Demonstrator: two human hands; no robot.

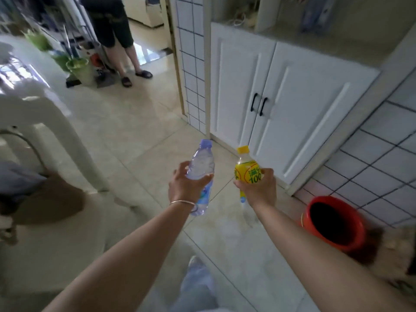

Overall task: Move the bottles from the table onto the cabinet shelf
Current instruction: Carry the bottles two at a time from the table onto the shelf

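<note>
My left hand (185,184) grips a clear water bottle (201,164) with a pale blue cap, tilted a little to the right. My right hand (258,188) holds a yellow drink bottle (247,171) with a yellow cap, upright. Both bottles hang in the air over the tiled floor, in front of the white cabinet (281,93) with two shut doors and black handles. The open cabinet shelf (333,34) lies above the doors at the upper right. A white table (40,91) stands at the left.
A red bucket (335,221) stands on the floor at the right by the tiled wall. Another person's legs (126,52) stand in the doorway at the back. Green pots and cleaning tools sit at the back left. A chair seat (45,199) is at the lower left.
</note>
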